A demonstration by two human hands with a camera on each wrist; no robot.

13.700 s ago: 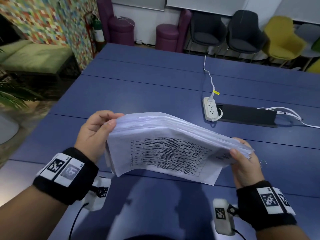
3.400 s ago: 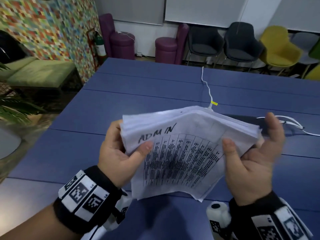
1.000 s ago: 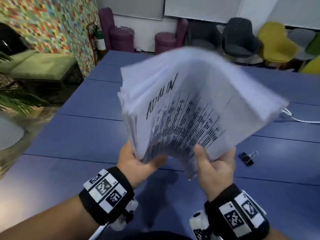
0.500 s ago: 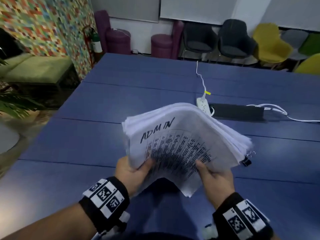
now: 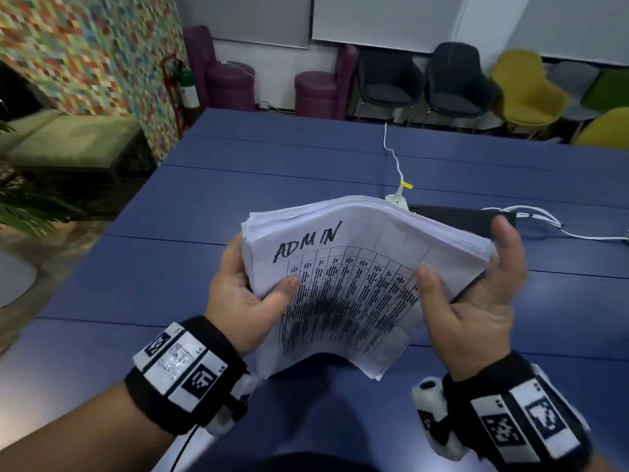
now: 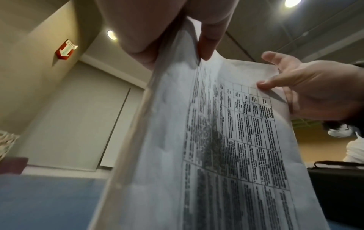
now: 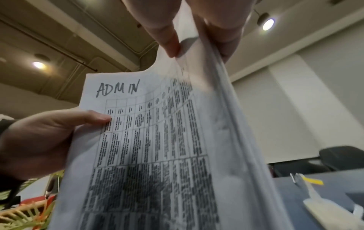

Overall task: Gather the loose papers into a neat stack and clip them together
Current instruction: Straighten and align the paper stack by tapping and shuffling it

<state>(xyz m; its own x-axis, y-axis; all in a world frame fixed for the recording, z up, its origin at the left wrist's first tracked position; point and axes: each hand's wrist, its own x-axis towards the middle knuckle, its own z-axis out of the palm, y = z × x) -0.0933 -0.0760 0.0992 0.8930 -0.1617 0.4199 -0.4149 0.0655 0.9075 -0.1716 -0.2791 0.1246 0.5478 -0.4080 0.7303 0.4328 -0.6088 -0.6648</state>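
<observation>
A thick stack of printed papers, its front sheet marked "ADMIN" over a table of text, stands tilted with its lower edge on the blue table. My left hand grips the stack's left edge, thumb on the front sheet and fingers behind. At the right edge is my right hand, thumb pressed on the front sheet, fingers straight up along and behind the edge. Both wrist views show the stack pinched between thumb and fingers. No binder clip shows in any view.
A white power strip with its cable lies just beyond the stack, next to a black cable hatch and white cords. Chairs line the table's far side. A green bench stands to the left.
The stack came down from high in the air and now stands on the table. Both hands slid from its near edge to its two sides. The binder clip seen earlier is now hidden.
</observation>
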